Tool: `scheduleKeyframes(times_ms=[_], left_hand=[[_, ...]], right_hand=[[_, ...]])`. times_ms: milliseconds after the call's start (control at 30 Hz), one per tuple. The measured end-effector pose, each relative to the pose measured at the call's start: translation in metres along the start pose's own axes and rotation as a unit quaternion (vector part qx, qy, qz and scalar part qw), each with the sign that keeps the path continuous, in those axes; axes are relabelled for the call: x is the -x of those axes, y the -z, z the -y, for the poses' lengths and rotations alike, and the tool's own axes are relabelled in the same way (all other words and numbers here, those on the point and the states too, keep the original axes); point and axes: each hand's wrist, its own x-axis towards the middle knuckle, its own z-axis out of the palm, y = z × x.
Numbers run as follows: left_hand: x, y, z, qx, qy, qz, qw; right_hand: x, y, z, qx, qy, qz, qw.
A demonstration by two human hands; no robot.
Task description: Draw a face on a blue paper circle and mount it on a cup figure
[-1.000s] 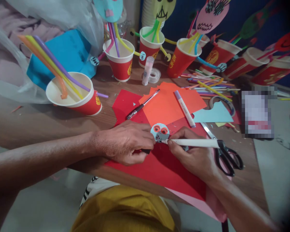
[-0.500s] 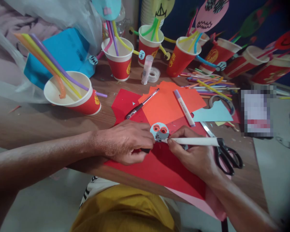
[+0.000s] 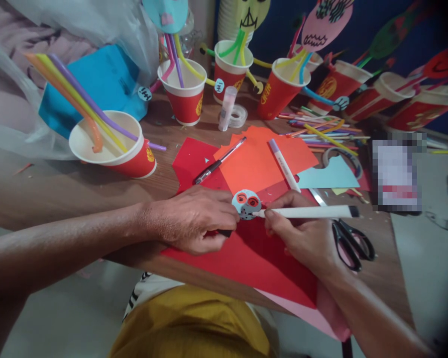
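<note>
A broad, flat red paper sheet (image 3: 276,268) lay beneath both hands. The left hand (image 3: 197,219) rested there, fingers curled; the right hand (image 3: 302,236) pinched a slim white plastic marker (image 3: 317,212), its long axis crosswise, tip pointing left at the lower right of a small round pale-blue paper face (image 3: 246,205). That face lay between the hands, nearer the left, whose fingertips overlapped its edge; whether they clenched the small black object (image 3: 224,232) beneath, I could not tell

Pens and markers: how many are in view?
3: the white marker in the right hand, plus the purple-ended marker and the black pen, both lying partly on the orange paper. Others may be hidden.
</note>
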Motion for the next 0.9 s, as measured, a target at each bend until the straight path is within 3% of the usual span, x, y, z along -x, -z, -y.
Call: scheduleKeyframes(times_ms=[533, 900], left_hand=[[-0.0008, 0.0006, 0.0003, 0.000, -0.007, -0.001, 1.000], [-0.0011, 0.0006, 0.0001, 0.006, -0.010, -0.008, 1.000]], right_hand=[[-0.0003, -0.0040, 0.0024, 0.061, 0.049, 0.044, 0.996], [0.0007, -0.0049, 0.0042, 0.083, 0.068, 0.043, 0.993]])
